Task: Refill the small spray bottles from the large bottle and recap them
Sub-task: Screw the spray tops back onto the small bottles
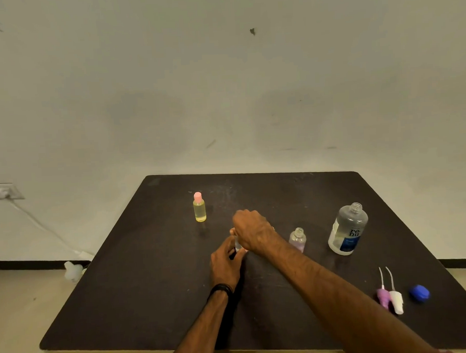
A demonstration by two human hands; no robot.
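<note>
Left hand (225, 260) grips a small bottle (238, 245) steady on the worktop (151, 288). Right hand (252, 230) pinches its top, probably twisting the cap.

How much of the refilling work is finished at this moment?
Done: the yellow bottle stands capped. In hand: the left hand and right hand work on a small bottle. Left: the purple bottle and large bottle stand open; two spray caps lie aside.

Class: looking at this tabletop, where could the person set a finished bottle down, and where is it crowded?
Free: the table's near-left part, left of the left hand, and the far strip behind the yellow bottle and large bottle. Crowded: the near-right corner with two spray heads and blue cap.
</note>
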